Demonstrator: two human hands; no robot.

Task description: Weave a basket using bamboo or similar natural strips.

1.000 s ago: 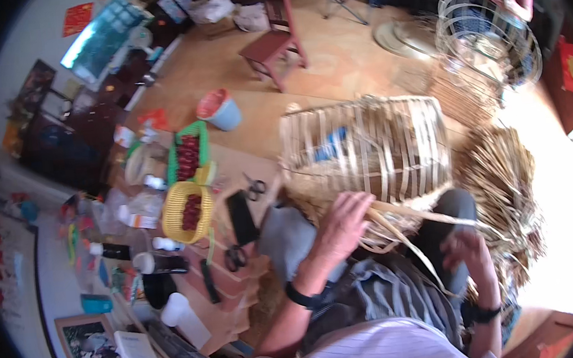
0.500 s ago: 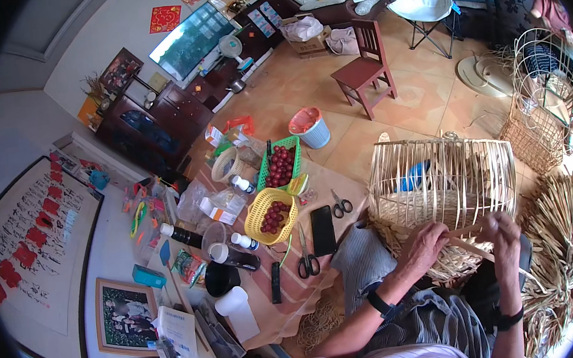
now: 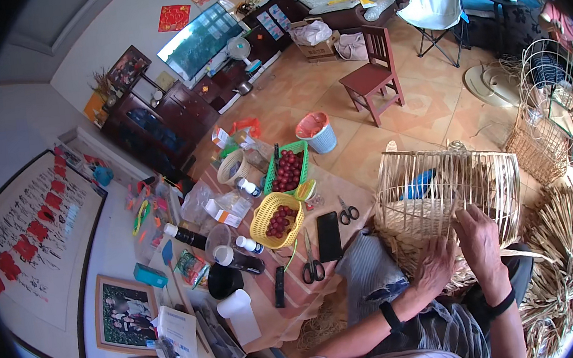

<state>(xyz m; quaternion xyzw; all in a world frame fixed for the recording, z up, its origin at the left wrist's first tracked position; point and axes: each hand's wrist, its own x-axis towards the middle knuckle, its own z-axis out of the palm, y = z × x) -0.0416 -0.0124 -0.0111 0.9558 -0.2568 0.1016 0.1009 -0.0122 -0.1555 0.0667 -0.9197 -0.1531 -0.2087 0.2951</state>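
An unfinished woven basket of pale flat strips lies on its side across my lap, its upright strips spaced apart at the far part. My left hand is closed at the basket's near side, its fingertips on the weave; what they pinch is hidden. Right beside it, my right hand has its fingers bent and pinched together against the upright strips. A loose weaving strip sticks out to the right behind my right wrist. Something blue shows through the basket's strips.
A bundle of dry strips stands at my right. On the low table at left are scissors, a phone, and a yellow basket and a green basket of red fruit. Beyond are a bin and a wooden chair.
My right hand has moved left, close beside my left hand and onto the basket's strips. The strip stretched between the hands no longer shows there. My left hand has dropped slightly, and the view has shifted.
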